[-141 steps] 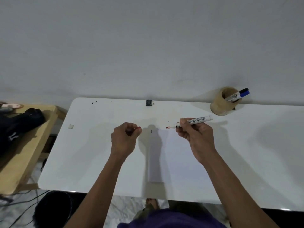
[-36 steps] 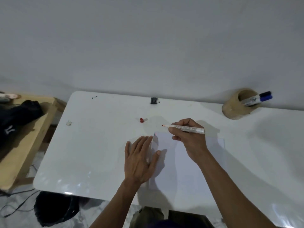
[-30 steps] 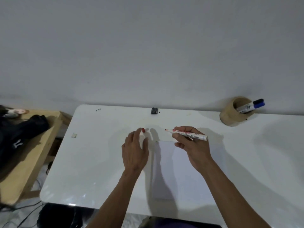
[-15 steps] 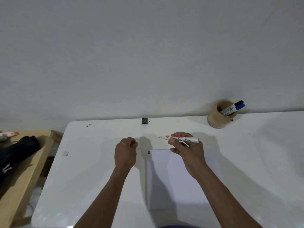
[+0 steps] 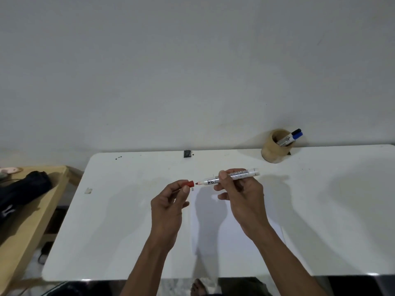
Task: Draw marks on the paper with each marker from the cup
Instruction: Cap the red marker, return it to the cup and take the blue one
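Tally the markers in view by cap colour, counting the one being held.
Red: 1, the red marker in the right hand, red cap off in the left hand
Black: 1, black-capped marker in the cup
Blue: 1, blue-capped marker in the cup
Total: 3

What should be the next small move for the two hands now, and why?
Probably push the red cap, pinched in the left hand, onto the red tip of the marker held by the right hand. Cap and tip are lined up with only a small gap, and small marks are already at the paper corner.
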`<control>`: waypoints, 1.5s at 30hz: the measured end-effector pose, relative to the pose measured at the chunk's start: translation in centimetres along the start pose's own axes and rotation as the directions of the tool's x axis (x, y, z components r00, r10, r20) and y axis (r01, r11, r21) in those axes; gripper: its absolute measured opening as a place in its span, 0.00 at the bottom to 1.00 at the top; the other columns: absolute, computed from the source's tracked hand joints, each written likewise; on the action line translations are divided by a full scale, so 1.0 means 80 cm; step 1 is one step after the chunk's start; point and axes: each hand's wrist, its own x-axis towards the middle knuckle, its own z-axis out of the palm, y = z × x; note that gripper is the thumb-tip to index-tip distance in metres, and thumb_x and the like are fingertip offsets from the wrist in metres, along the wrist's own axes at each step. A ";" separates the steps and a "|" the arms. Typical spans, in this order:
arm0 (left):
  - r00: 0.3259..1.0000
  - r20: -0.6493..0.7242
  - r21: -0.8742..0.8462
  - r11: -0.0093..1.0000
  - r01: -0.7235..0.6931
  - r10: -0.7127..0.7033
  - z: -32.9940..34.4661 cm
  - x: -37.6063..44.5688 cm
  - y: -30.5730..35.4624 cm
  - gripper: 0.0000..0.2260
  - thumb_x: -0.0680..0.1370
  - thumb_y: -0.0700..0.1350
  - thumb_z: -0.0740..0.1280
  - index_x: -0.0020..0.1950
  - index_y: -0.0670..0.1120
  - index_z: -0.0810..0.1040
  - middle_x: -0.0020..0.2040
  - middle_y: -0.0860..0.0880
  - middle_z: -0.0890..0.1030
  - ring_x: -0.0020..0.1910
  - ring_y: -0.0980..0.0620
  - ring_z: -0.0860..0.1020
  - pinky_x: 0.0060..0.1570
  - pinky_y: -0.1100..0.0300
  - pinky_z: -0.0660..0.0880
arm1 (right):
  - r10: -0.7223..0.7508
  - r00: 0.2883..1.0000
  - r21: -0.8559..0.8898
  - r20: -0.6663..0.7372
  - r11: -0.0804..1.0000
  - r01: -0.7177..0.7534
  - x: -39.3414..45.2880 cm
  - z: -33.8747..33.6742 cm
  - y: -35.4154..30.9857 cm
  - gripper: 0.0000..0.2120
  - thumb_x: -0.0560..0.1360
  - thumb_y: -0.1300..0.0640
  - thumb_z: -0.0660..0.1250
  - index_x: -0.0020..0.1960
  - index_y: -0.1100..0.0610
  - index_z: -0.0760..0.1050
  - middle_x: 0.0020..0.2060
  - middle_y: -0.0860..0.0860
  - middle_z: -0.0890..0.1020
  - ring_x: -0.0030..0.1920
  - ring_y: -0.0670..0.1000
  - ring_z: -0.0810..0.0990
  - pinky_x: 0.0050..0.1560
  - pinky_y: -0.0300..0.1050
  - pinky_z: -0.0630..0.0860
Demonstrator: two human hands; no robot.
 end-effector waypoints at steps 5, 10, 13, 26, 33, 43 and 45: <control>0.998 0.067 0.015 1.000 -0.016 0.015 -0.010 -0.033 0.000 0.05 0.74 0.47 0.71 0.49 0.51 0.86 0.42 0.57 0.86 0.44 0.58 0.81 0.50 0.53 0.79 | 0.003 1.000 -0.010 -0.013 1.000 -0.003 -0.035 0.002 0.006 0.08 0.78 0.54 0.71 0.49 0.60 0.81 0.41 0.54 0.88 0.40 0.50 0.87 0.39 0.43 0.83; 0.995 0.104 0.021 1.000 0.001 -0.003 -0.013 -0.053 -0.006 0.06 0.75 0.46 0.71 0.49 0.50 0.86 0.42 0.56 0.86 0.44 0.58 0.81 0.50 0.53 0.80 | 0.011 0.999 -0.022 -0.030 1.000 -0.012 -0.061 0.000 0.010 0.08 0.78 0.54 0.70 0.49 0.60 0.82 0.41 0.52 0.88 0.41 0.50 0.88 0.38 0.41 0.83; 0.993 0.116 0.035 0.999 0.006 -0.010 -0.010 -0.057 -0.008 0.06 0.77 0.43 0.71 0.52 0.47 0.86 0.43 0.55 0.85 0.44 0.57 0.81 0.48 0.53 0.79 | -0.001 0.999 -0.040 -0.042 0.999 -0.001 -0.069 -0.006 0.007 0.07 0.78 0.55 0.71 0.49 0.59 0.82 0.41 0.52 0.88 0.41 0.51 0.88 0.38 0.41 0.83; 0.977 0.211 0.095 0.995 -0.043 0.022 0.047 -0.049 0.001 0.05 0.78 0.42 0.70 0.49 0.50 0.86 0.44 0.55 0.87 0.47 0.54 0.81 0.51 0.50 0.81 | 0.074 0.997 0.141 -0.032 0.988 -0.069 -0.049 -0.065 -0.009 0.13 0.70 0.55 0.76 0.52 0.59 0.81 0.41 0.52 0.87 0.44 0.53 0.87 0.40 0.46 0.81; 0.967 0.249 0.183 0.978 -0.100 0.053 0.096 -0.011 0.015 0.05 0.79 0.42 0.69 0.48 0.49 0.85 0.41 0.59 0.85 0.44 0.56 0.79 0.51 0.50 0.79 | -0.062 0.996 -0.288 0.056 0.955 0.076 0.007 -0.159 -0.030 0.10 0.66 0.57 0.82 0.42 0.57 0.83 0.36 0.52 0.86 0.38 0.47 0.82 0.41 0.42 0.79; 0.921 0.348 0.395 0.864 -0.312 0.173 0.253 0.036 0.041 0.03 0.76 0.45 0.73 0.49 0.51 0.84 0.46 0.58 0.86 0.47 0.60 0.82 0.43 0.65 0.78 | -0.084 0.960 -0.588 0.267 0.775 0.231 0.096 -0.227 -0.030 0.23 0.77 0.58 0.72 0.65 0.37 0.71 0.44 0.42 0.82 0.45 0.44 0.82 0.46 0.47 0.83; 0.935 0.324 0.421 0.863 -0.280 0.145 0.274 0.046 0.034 0.10 0.75 0.47 0.74 0.56 0.52 0.82 0.50 0.57 0.84 0.49 0.59 0.81 0.43 0.65 0.78 | -0.145 0.961 -0.536 0.234 0.805 0.252 0.111 -0.242 -0.033 0.33 0.79 0.60 0.69 0.71 0.30 0.62 0.46 0.42 0.80 0.43 0.46 0.82 0.42 0.42 0.83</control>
